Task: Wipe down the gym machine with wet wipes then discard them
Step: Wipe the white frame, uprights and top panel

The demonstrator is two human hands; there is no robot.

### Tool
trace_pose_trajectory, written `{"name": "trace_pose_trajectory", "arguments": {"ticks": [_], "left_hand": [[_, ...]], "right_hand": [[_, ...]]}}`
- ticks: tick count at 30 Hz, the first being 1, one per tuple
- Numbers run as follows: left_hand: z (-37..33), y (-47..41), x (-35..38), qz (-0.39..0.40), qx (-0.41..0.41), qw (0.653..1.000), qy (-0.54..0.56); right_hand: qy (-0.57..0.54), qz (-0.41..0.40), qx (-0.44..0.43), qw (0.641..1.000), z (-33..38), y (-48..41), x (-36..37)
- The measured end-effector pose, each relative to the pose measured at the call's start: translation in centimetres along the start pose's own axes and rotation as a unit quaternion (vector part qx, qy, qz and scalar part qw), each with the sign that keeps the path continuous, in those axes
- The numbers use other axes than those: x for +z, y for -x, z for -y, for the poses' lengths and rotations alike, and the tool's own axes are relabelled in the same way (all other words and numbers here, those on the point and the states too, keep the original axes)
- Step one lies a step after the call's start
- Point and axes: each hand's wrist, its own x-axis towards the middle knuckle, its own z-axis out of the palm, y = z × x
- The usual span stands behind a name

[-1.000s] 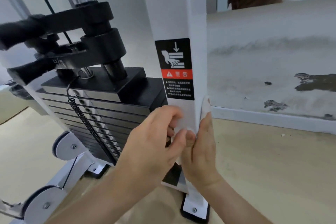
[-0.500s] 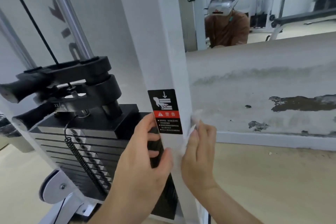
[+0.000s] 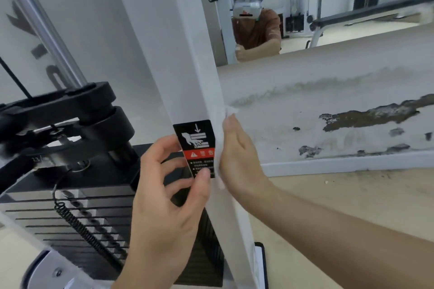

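The gym machine's white upright post [image 3: 178, 73] runs up the middle of the head view, with a black and red warning sticker [image 3: 198, 145] on its front. A white wet wipe [image 3: 222, 148] is wrapped around the post's right edge. My right hand [image 3: 239, 159] presses the wipe flat against the right side with straight fingers. My left hand [image 3: 164, 199] curls around the post's left edge, its thumb on the lower part of the sticker.
A black weight stack [image 3: 77, 213] with a coiled black cord [image 3: 87, 230] and black pulley arms [image 3: 58, 119] stands left of the post. A peeling wall [image 3: 328, 110] with a mirror [image 3: 305, 7] above it is on the right; tan floor [image 3: 340, 197] lies below.
Both hands have slid up the post with the wipe, from below the warning sticker to level with it. The view has tilted up, showing more of the mirror.
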Motion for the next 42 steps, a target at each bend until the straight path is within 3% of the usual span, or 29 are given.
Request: {"name": "trace_pose_trajectory", "arguments": {"ticks": [4,8,10,13,18,20,24,29,33,37,42], "left_hand": [[-1.0,-0.5,-0.3,-0.019,-0.049,0.997,0.058],[-2.5,-0.9,-0.7,-0.001,-0.065,0.992,0.104],[-3.2,-0.4,-0.1,-0.016,-0.079,0.993,0.088],[-4.4,-0.8,1.4,-0.114,-0.119,0.986,0.035],[-4.8,-4.3,2.8,-0.253,-0.174,0.951,-0.028],[-4.6,-6.2,2.7,-0.302,-0.19,0.933,-0.053],[-4.7,-8.5,2.3,-0.342,-0.241,0.904,-0.09],[-6.5,-7.1,3.6,-0.426,-0.246,0.871,-0.009],[-8.7,-6.1,6.5,-0.376,-0.207,0.903,0.034],[-9.4,-7.7,6.4,-0.331,-0.211,0.919,0.041],[-9.6,-8.1,5.7,-0.281,-0.213,0.934,0.064]], "right_hand": [[0.033,0.013,-0.197,0.98,6.8,-0.4,1.9],[0.144,0.021,-0.35,0.925,3.5,0.5,1.2],[0.148,0.029,-0.323,0.934,2.0,1.3,1.1],[0.153,0.003,-0.279,0.948,1.9,2.3,0.7],[0.169,-0.014,-0.308,0.936,9.7,-3.6,0.7],[0.153,0.027,-0.318,0.935,10.1,-4.0,0.8],[0.128,0.115,-0.222,0.96,5.6,-1.5,-0.4],[0.127,0.148,-0.17,0.966,4.2,-0.7,-1.2],[0.131,0.174,-0.12,0.969,6.6,-1.8,-1.6],[0.117,0.211,-0.171,0.955,9.6,-4.1,-1.4],[0.042,0.333,-0.131,0.933,9.6,-6.5,-3.6]]}}
